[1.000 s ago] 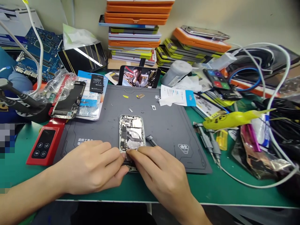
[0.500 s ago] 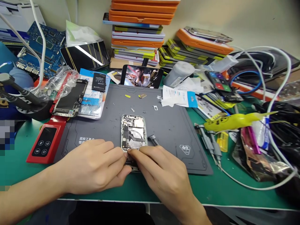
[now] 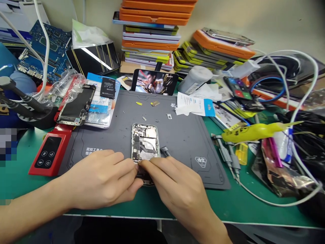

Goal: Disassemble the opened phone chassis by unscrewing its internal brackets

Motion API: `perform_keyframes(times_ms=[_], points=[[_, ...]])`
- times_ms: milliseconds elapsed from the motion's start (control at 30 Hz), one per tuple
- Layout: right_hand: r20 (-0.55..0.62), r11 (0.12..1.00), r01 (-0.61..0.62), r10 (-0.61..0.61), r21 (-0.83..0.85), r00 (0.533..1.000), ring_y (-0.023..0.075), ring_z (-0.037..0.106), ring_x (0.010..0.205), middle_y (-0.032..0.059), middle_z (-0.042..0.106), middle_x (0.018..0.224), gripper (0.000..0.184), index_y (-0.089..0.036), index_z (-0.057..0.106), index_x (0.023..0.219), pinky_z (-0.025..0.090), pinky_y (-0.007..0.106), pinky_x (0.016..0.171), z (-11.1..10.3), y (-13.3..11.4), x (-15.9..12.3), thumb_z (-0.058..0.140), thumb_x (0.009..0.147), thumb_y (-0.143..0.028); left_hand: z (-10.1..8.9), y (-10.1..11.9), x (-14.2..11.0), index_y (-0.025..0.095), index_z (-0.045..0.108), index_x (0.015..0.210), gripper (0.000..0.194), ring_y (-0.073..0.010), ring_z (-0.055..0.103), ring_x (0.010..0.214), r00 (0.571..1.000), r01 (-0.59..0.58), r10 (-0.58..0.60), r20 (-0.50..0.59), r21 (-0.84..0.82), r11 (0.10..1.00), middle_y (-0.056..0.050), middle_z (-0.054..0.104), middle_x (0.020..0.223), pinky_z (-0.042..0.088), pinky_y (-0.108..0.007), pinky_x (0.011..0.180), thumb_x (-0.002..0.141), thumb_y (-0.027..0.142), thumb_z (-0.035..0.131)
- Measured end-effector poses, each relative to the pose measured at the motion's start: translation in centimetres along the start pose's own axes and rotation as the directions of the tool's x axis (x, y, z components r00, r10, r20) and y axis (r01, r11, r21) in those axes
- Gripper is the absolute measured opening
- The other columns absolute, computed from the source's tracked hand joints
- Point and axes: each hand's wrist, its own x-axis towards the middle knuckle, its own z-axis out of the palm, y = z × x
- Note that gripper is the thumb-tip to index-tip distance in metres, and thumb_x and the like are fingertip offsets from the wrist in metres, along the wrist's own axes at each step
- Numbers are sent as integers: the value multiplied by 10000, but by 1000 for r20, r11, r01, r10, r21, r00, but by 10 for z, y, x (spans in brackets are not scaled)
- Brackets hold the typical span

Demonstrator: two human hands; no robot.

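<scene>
An opened phone body [image 3: 145, 142] with its inner parts showing lies face up on a grey work mat [image 3: 182, 135]. My left hand [image 3: 101, 179] rests on the mat at the phone's lower left, fingers curled, thumb and fingertips pressed against the phone's lower edge. My right hand [image 3: 177, 189] comes in from the lower right with its fingers pinched together over the phone's lower part. The two hands' fingertips meet there and hide the bottom of the phone. A small dark tool tip [image 3: 165, 150] shows just above my right hand.
A detached phone screen [image 3: 76, 105] and a red heating pad [image 3: 48, 156] lie left of the mat. A propped phone [image 3: 154, 82] plays a video at the back. Screwdrivers [image 3: 225, 156], a yellow bottle [image 3: 254, 131], cables and stacked orange cases [image 3: 154, 13] crowd the right and rear. Tiny loose parts [image 3: 154, 103] dot the mat.
The view has drifted slightly. Both hands stay pinched at the phone's lower edge with hardly any movement.
</scene>
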Motion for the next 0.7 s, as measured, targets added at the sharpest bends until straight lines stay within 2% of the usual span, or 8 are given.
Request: perform_keyframes(times_ms=[167,333,500,700], points=[[-21,1000,-15,15,18,1000,187,646,719,77,763,876,198,-84,751,1096,517,346,656,3,-3,-2,580,1035,-6,0,-1,-1,154,719,828,266,-165,541,606,1000,4,-4,8,7,1000,-6,642,730,418,-364,512,1059,176,589],[-81,989,-123,129,77,988,188,732,835,91,782,957,221,-106,736,1113,573,318,750,7,-4,-7,589,1016,28,-2,-1,-1,153,710,904,231,-162,580,612,1000,-3,3,-4,22,1000,-15,686,760,447,-350,522,1073,169,554],[-58,997,-70,69,-16,996,175,713,790,66,796,960,218,-151,753,1091,576,320,741,6,-4,-3,573,1047,-37,-2,-2,0,150,703,951,209,-157,624,628,1000,-8,9,-5,38,999,-23,704,781,489,-326,556,1083,180,543],[-38,995,-95,95,13,995,173,709,791,62,776,927,225,-156,759,1054,564,310,742,7,-5,0,553,1064,-65,-2,-2,-3,121,716,949,218,-176,675,637,999,-21,22,-28,57,998,-35,702,748,526,-325,584,1079,190,555]])
